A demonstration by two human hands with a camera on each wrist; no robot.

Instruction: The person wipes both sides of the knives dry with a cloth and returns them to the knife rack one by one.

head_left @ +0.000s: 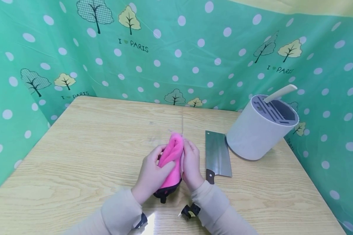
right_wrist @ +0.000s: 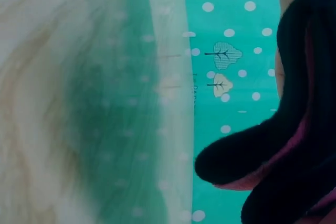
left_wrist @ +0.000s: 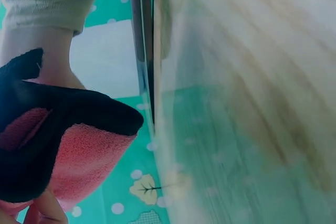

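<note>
A bright pink cloth (head_left: 173, 174) with black edging and a small black loop is folded up lengthwise above the table, between my two hands. My left hand (head_left: 153, 173) grips its left side, thumb lying across the front. On the other side my right hand (head_left: 192, 163) holds the cloth's right flank, its fingertips near the top fold. Fingers (left_wrist: 48, 208) show below the black-edged cloth (left_wrist: 89, 156) in the left wrist view. Layered black edges of the cloth (right_wrist: 236, 156) fill the right side of the right wrist view, where most of that hand is hidden.
A cleaver (head_left: 217, 151) lies flat just right of my right hand, its dark handle (head_left: 210, 176) close to my wrist. Behind it stands a white round knife block (head_left: 253, 133) with one white handle (head_left: 280, 93) sticking out. A green dotted curtain (head_left: 164, 58) surrounds the wooden table (head_left: 91, 140).
</note>
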